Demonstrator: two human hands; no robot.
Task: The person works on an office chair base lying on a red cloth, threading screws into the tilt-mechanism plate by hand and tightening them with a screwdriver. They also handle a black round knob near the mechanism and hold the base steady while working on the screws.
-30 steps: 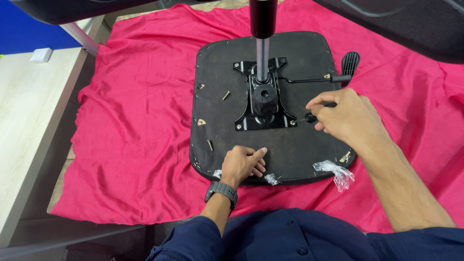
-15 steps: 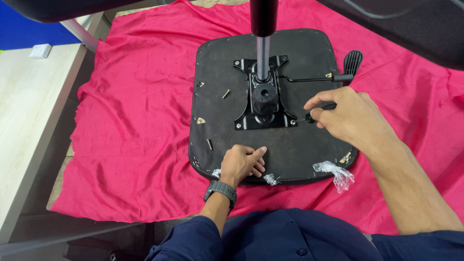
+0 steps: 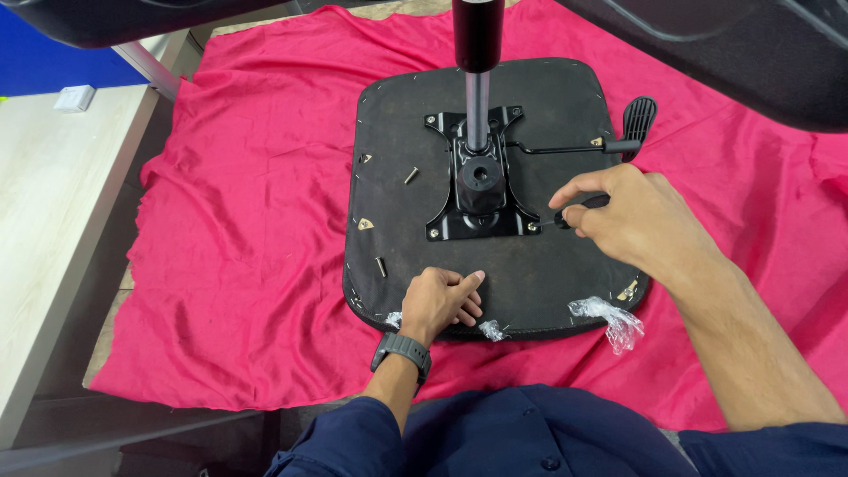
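Far left there's a pale wooden tabletop (image 3: 53,221) with a small white box (image 3: 74,97) sitting on it, and a blue surface (image 3: 53,69) behind that. Next to the tabletop, a wrinkly red cloth (image 3: 238,247) is spread out and covers most of the middle of the scene.

On the cloth lies an upside-down chair seat (image 3: 397,238), a dark rounded square with its underside up. Two loose bolts rest on its left part, one bolt (image 3: 411,175) toward the far side and another bolt (image 3: 381,266) nearer. The left hand (image 3: 442,300) is pressed flat-ish on the near edge of the seat, fingers curled loosely together, not gripping anything, just resting on it. There's a dark wristwatch (image 3: 403,348) on that wrist, and a navy sleeve below.

In the centre of the seat is the black metal mounting plate (image 3: 481,190), with a gas lift cylinder (image 3: 478,79) standing up out of it toward the camera. A thin lever with a black paddle handle (image 3: 638,119) sticks out from the plate to the far right.

The right hand (image 3: 632,216) is just right of the plate, fingers closed around a black-handled screwdriver (image 3: 579,208) whose tip points at the plate's near right corner. Bits of clear plastic wrap (image 3: 609,318) hang off the seat's near right edge. Far right, at the top, there's a big dark chair part (image 3: 733,53) over the cloth.
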